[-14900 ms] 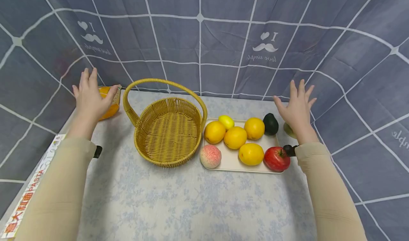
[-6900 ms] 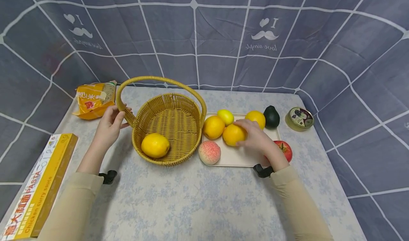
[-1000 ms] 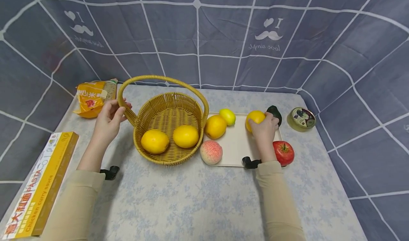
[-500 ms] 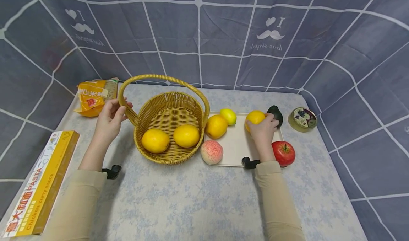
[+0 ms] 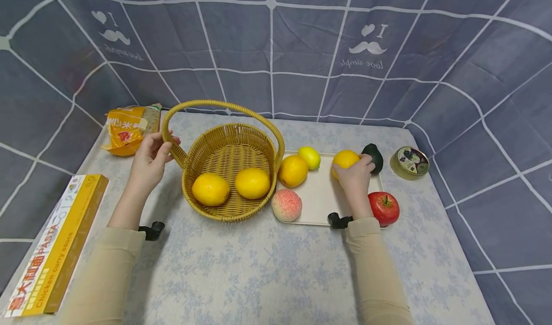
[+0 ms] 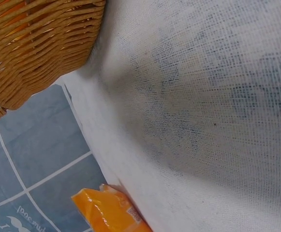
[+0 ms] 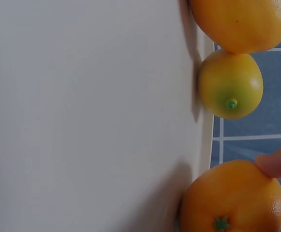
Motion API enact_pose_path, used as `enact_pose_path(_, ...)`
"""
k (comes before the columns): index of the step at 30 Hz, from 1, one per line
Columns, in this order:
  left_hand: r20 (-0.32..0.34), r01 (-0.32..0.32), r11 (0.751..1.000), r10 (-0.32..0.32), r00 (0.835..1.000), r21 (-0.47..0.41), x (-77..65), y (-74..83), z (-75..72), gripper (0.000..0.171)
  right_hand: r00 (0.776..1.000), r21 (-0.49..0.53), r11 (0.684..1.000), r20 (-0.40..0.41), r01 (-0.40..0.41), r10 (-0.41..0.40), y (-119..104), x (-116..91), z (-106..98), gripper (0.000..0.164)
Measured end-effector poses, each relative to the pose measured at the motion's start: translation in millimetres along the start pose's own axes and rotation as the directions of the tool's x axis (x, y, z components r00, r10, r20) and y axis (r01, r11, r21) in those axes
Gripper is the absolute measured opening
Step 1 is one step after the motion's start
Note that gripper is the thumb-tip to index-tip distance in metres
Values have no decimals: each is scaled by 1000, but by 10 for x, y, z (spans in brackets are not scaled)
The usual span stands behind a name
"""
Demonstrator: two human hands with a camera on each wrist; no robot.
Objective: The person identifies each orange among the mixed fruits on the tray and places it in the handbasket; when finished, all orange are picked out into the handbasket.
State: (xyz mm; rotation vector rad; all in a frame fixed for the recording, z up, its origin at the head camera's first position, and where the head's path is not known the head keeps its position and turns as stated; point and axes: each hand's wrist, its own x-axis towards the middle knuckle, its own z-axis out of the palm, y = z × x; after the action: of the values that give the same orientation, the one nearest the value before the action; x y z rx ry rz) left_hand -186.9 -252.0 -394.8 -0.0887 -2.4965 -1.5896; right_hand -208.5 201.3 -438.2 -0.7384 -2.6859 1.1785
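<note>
My left hand [image 5: 150, 162] grips the left base of the handle of a woven wicker basket [image 5: 228, 217], fingers behind it and thumb in front. Two yellow-orange fruits, a left one [image 5: 210, 189] and a right one [image 5: 252, 183], lie in the basket. On a cream tray [image 5: 316, 195] to its right, my right hand [image 5: 355, 179] holds an orange [image 5: 345, 161] at the back; its green stem mark shows in the right wrist view, with a fingertip [image 7: 275, 163] on its skin. Also on the tray are another orange [image 5: 293, 170], a lemon [image 5: 309, 157], a peach [image 5: 286, 205], an avocado [image 5: 373, 158] and a red pomegranate-like fruit [image 5: 384, 208].
A round tin [image 5: 409, 163] stands right of the tray. Behind my left hand lies an orange food bag [image 5: 129, 129]. A long pasta box [image 5: 58, 243] lies along the left edge. Grey-blue tile-patterned cloth [image 5: 302, 52] hangs round the table's back and sides.
Both hands were raised and free at first. My left hand has taken the basket handle; two yellow-orange fruits have gone from tray to basket. My right hand has since gripped an orange.
</note>
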Motion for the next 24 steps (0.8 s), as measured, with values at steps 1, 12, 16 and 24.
enact_pose_path(1, 0, -1, 1000, 1, 1000, -3, 2, -3, 3, 44, 1000, 5, 1000, 3, 3, -3, -1, -9, -13, 77)
enact_pose_path(12, 1, -1, 1000, 1, 1000, -25, -1, 33, 18, 44, 995, 64, 998, 94, 21, -27, -101, -163, -266, 83)
enact_pose_path(16, 6, 17, 999, -17, 1000, -31, -2, 46, 24, 49, 981, 100, 994, 180, 52, -69, -179, -281, -378, 85)
enact_pose_path(24, 8, 18, 1000, -18, 1000, -16, -21, 20, -13, 43, 897, 127, 978, 392, 166, -203, -401, -572, -504, 87)
